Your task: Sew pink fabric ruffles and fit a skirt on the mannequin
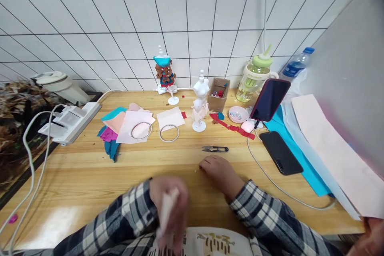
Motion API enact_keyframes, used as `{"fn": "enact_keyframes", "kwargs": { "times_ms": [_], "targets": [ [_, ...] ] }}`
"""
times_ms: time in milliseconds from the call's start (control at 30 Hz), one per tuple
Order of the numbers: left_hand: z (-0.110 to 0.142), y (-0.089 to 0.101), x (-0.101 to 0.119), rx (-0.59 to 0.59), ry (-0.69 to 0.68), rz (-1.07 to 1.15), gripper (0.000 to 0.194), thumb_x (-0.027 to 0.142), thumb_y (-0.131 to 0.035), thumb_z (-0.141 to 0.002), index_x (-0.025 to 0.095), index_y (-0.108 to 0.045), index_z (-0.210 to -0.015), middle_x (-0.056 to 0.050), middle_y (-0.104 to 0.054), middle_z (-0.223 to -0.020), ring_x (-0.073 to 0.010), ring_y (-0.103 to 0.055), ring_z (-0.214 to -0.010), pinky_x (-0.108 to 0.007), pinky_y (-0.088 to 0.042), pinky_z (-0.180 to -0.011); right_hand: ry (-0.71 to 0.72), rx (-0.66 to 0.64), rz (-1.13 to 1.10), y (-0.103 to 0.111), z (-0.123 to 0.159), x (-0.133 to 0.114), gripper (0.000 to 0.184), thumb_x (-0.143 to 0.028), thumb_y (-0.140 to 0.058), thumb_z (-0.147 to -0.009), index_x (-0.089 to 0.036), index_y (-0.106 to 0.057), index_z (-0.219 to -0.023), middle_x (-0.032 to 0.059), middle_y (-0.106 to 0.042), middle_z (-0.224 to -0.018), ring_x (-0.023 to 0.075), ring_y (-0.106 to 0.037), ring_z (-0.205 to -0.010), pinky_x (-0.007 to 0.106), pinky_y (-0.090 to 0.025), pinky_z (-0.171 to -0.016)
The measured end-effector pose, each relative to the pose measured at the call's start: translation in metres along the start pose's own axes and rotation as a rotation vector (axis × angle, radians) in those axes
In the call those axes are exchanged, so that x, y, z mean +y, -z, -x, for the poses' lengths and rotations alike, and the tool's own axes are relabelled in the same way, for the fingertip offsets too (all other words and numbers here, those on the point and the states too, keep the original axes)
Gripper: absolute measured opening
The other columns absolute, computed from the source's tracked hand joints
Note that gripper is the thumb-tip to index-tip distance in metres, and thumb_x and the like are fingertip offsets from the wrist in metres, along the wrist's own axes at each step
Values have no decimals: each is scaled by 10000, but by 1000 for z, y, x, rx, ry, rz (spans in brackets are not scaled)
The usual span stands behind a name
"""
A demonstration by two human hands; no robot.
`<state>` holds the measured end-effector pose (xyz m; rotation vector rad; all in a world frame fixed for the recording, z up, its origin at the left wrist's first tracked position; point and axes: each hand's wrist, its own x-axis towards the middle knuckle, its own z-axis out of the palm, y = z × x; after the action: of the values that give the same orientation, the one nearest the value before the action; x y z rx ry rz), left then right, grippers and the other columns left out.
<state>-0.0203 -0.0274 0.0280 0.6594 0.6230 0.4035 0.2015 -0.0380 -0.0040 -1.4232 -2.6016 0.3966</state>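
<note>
My left hand (pixel 173 204), smeared by motion, is low in front of my body. Its fingers are closed on a pale pink piece of thin paper or cloth (pixel 167 212). Curled and palm down, my right hand (pixel 218 174) rests on the wooden table (pixel 75 176); nothing shows in it, though its underside is hidden. Just beyond its fingers lie black thread snips (pixel 215 149). A small white dress form (pixel 199 113) stands farther back, with pale pink material wrapped around its lower part. Two hoops (pixel 141 130) rest at the left, near pale sheets (pixel 132 122).
At the back are a dressed mini form (pixel 164 70), a cardboard box (pixel 219 94), and a green-lidded bottle (pixel 255 74). A propped phone (pixel 271 99), a flat phone (pixel 281 153), cable and coloured sheets (pixel 336 144) fill the right. A power strip (pixel 73 122) sits left. Another person's hand (pixel 367 238) shows bottom right.
</note>
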Motion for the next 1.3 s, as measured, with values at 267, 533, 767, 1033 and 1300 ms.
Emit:
{"fn": "enact_keyframes", "kwargs": {
  "times_ms": [267, 533, 767, 1033, 1300],
  "targets": [
    [-19, 18, 2, -231, 172, 24, 287, 227, -852, -535, 171, -637, -717, -46, -691, -617, -273, -705, -715, -354, -543, -636, -257, 208, -494, -1, 1, 15, 175, -179, -541, -850, -213, -712, -834, 26, -733, -853, 179, -647, -835, 317, -474, -790],
    [-22, 91, 66, 539, -646, 644, 100, 119, -579, -831, 182, -622, -896, -10, -684, -685, -133, -648, -660, -259, -538, -647, -554, 560, -912, 63, -35, 65, 356, -454, -660, -728, -144, -729, -888, 62, -724, -794, 136, -592, -605, 274, -478, -589],
    [-35, 87, 52, 535, -684, 516, 104, 35, -606, -777, 139, -598, -781, -43, -698, -830, -103, -610, -627, -250, -542, -629, -635, 770, -510, 114, -98, 122, 346, -390, -569, -795, -121, -739, -931, 95, -737, -841, 186, -618, -714, 288, -453, -646],
    [-34, 91, 55, 541, -671, 519, 113, 26, -592, -785, 134, -580, -758, -46, -685, -833, -99, -615, -628, -248, -558, -625, -650, 642, -139, 123, -140, 150, 299, -274, -519, -838, -222, -761, -1006, 95, -737, -970, 224, -618, -859, 328, -419, -755],
    [-37, 98, 55, 535, -661, 530, 100, 31, -577, -804, 125, -587, -769, -53, -691, -843, -107, -621, -632, -272, -568, -628, -602, 575, 75, 125, -140, 159, 212, -325, -597, -798, -259, -775, -892, 88, -718, -828, 261, -573, -931, 376, -383, -834]
  ]
}}
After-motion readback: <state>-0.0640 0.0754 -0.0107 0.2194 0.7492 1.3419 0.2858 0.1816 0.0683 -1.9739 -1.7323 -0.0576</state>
